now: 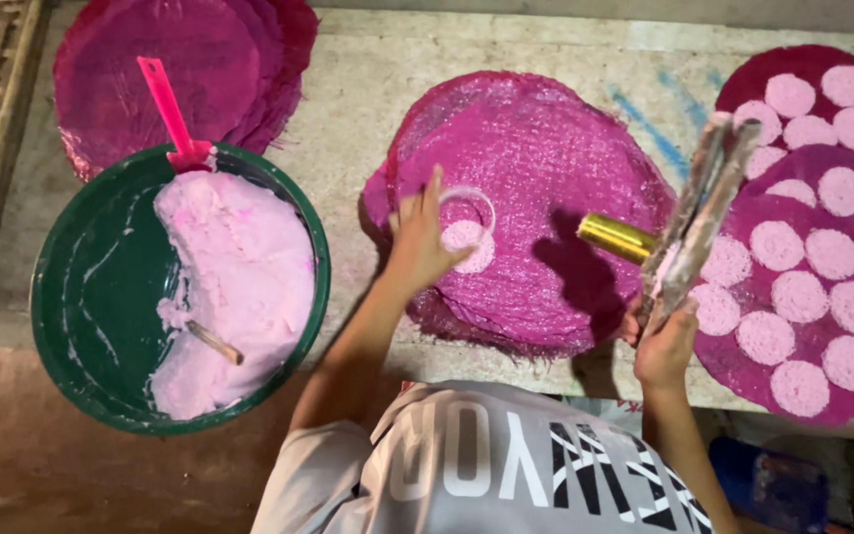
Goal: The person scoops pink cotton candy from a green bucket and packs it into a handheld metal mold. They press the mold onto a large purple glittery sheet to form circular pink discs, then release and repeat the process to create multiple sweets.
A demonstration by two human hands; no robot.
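Ring mould: small clear ring, resting on the central pink mat, a round of pale pink dough beneath it. Left hand: fingers closed around the ring's edge. Right hand: right of the mat, gripping a press tool, dough-smeared, gold cylinder attached. Green basin: left of the mat, holding pink dough, a pink scoop and a stick. Dark mats: right of the central mat, covered with pink discs.
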